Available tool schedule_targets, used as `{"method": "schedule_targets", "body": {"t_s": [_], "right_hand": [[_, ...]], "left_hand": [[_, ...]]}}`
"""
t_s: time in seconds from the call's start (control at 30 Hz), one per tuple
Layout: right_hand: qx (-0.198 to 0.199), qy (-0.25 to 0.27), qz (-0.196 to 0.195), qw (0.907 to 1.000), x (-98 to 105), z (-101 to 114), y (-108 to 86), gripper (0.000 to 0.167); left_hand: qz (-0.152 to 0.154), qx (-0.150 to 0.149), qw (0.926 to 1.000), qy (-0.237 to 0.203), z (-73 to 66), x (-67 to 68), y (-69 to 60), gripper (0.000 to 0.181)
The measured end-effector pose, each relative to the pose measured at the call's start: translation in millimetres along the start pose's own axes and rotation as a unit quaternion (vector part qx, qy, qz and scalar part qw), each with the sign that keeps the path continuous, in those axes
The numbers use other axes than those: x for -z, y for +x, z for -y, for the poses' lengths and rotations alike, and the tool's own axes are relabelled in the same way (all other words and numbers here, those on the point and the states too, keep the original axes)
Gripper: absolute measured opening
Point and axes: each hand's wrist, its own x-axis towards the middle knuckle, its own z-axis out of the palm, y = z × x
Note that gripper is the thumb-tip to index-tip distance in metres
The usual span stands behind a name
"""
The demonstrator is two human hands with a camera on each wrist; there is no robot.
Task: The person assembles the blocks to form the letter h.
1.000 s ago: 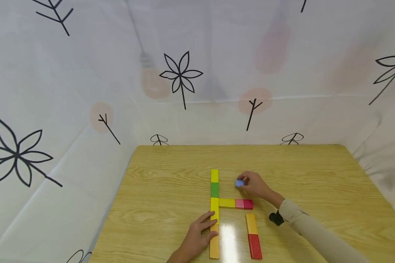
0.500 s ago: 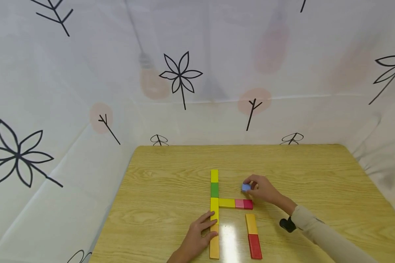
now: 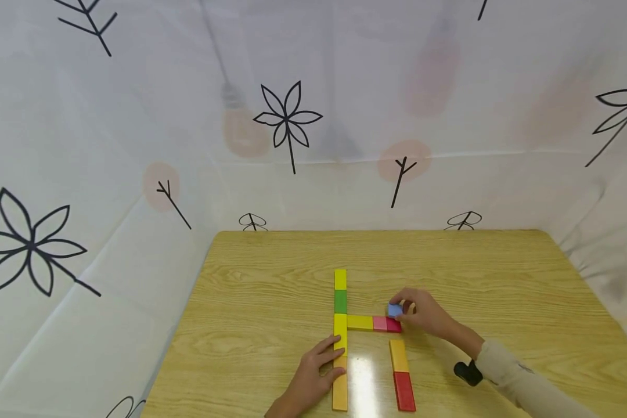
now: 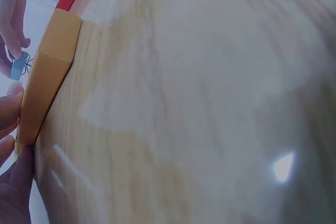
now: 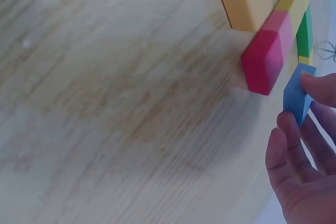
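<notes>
My right hand pinches a small blue block between thumb and fingers, just behind the crimson block. In the right wrist view the blue block is tilted, and a gap shows between it and the crimson block. My left hand rests with spread fingers on the long yellow block and the orange block at the near end of a straight column. A yellow block and a pink block join that column to the crimson one.
Farther up the column lie a green block and a yellow end block. Right of it, an orange block and a red block form a slightly slanted row. A patterned white cloth hangs behind the wooden table.
The blue block has moved right and toward the near side in my right hand, ending close behind the crimson block. My left hand and the laid blocks have stayed put.
</notes>
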Motion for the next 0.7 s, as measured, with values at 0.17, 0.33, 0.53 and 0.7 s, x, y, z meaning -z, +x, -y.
{"method": "schedule_targets", "body": {"t_s": [0.17,0.33,0.53,0.7], "right_hand": [[0.007,-0.002,0.007,0.9999,-3,2,-8.4,0.024],[-0.009,-0.005,0.014,0.9999,-8,2,-14.8,0.024],[-0.019,0.014,0.024,0.9994,-11,2,-19.5,0.024],[-0.011,0.023,0.021,0.9995,-14,2,-23.1,0.024]], "left_hand": [[-0.003,-0.007,1.0,0.003,0.9,-0.4,0.0,0.039],[-0.006,-0.015,0.9999,0.004,1.9,-0.9,-0.2,0.038],[-0.006,-0.016,0.9998,0.004,1.9,-0.7,-0.3,0.038],[-0.007,-0.018,0.9998,0.007,2.2,-0.8,0.1,0.038]]}}
